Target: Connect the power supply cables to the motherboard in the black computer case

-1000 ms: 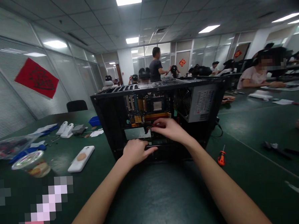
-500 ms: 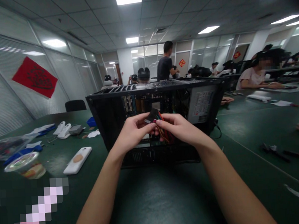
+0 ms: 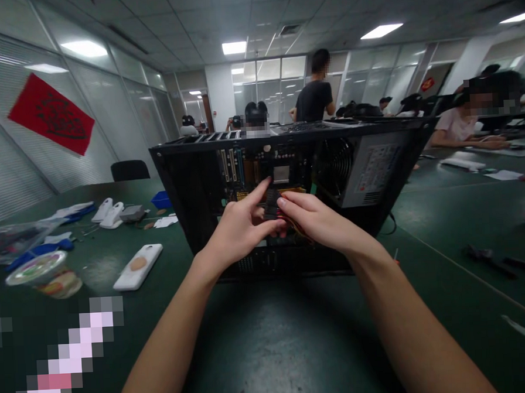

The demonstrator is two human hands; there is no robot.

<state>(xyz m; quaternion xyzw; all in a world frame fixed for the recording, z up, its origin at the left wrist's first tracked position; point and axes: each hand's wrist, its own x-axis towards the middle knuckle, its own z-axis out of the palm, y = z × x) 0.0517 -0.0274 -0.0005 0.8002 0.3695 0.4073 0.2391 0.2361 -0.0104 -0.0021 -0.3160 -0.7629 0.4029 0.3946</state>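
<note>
Green table [image 3: 274, 342] behind, connector [image 3: 271, 204] between hands [image 3: 234, 230].

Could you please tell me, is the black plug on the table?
No, the right hand holds the plug by the computer case.

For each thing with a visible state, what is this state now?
Black metal computer case: near side open.
Black plastic connector with coloured wires: held by right hand.
Left hand: index finger extended, grip unclear.
Grey metal power supply: inside the case.
White rectangular device: lying flat.
Clear plastic cup: lidded.
White ceiling lights: lit.
</note>
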